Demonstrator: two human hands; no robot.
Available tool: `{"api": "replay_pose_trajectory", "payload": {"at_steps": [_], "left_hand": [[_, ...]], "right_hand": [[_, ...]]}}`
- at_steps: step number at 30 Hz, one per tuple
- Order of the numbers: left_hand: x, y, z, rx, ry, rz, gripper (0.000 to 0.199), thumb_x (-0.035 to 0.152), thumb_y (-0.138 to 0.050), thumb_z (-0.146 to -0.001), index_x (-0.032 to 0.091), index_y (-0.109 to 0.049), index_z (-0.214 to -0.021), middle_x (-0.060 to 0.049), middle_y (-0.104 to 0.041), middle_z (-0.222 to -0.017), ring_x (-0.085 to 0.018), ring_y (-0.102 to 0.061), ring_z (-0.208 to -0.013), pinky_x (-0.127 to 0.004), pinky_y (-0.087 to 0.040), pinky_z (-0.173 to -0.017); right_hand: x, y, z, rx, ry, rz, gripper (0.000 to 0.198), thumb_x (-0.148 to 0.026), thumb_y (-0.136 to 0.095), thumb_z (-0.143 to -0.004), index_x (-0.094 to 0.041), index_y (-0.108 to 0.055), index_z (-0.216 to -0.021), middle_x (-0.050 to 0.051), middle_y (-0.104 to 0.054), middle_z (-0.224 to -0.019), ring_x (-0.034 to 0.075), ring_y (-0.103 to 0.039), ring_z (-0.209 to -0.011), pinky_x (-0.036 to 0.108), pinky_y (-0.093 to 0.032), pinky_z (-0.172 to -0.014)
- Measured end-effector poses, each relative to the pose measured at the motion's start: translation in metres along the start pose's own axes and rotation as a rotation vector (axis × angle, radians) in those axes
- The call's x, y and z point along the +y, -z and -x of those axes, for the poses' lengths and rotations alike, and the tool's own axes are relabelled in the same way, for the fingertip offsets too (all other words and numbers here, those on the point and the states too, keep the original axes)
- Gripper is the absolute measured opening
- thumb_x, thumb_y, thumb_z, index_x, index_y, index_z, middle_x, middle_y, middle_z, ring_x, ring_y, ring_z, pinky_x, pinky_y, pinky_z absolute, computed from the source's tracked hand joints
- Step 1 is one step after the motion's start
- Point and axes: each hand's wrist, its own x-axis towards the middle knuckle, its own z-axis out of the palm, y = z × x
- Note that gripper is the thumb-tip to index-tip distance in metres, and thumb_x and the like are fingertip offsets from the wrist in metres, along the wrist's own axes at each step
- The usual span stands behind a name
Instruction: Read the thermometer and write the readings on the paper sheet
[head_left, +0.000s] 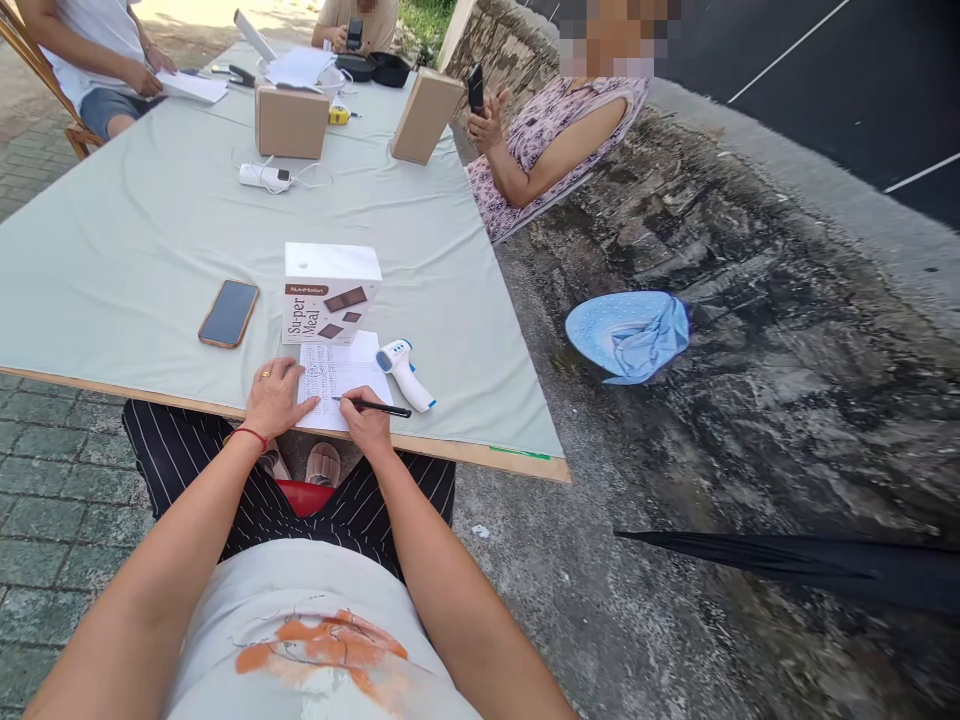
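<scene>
My right hand [366, 422] grips a black pen [390, 408], its tip on a printed sheet of paper [352, 372] at the table's near edge. Spread on the left border of that sheet, my left hand [276, 396] lies with its fingers apart. Right behind the paper stands a white and brown Super Meal box [330, 295], partly over the sheet's far end. A white and blue infrared thermometer [406, 376] rests to the right of the paper. To the left of the box is a smartphone [229, 313], screen up and dark.
Farther back on the cloth-covered table [142, 260] are a cardboard box [291, 122], a tilted brown box [426, 115] and a white device [264, 178] with a cable. Several people sit around it. A blue hat [630, 336] lies on the stone ledge at right.
</scene>
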Motion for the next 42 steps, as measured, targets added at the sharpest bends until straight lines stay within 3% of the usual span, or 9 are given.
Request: {"api": "replay_pose_trajectory", "payload": {"at_steps": [42], "left_hand": [[0.0008,0.0018,0.0000,-0.006,0.002,0.001,0.048,0.043,-0.066,-0.081,0.019,-0.059,-0.123,-0.015,-0.055,-0.134,-0.032,-0.048,-0.129,-0.051,-0.035,-0.113]], "right_hand": [[0.0031,-0.0007,-0.0005,0.030,0.003,0.001,0.013,-0.036,-0.051,-0.069,-0.024,-0.054,-0.067,-0.003,-0.057,-0.060,0.016,-0.050,-0.061,0.030,-0.044,-0.064]]}}
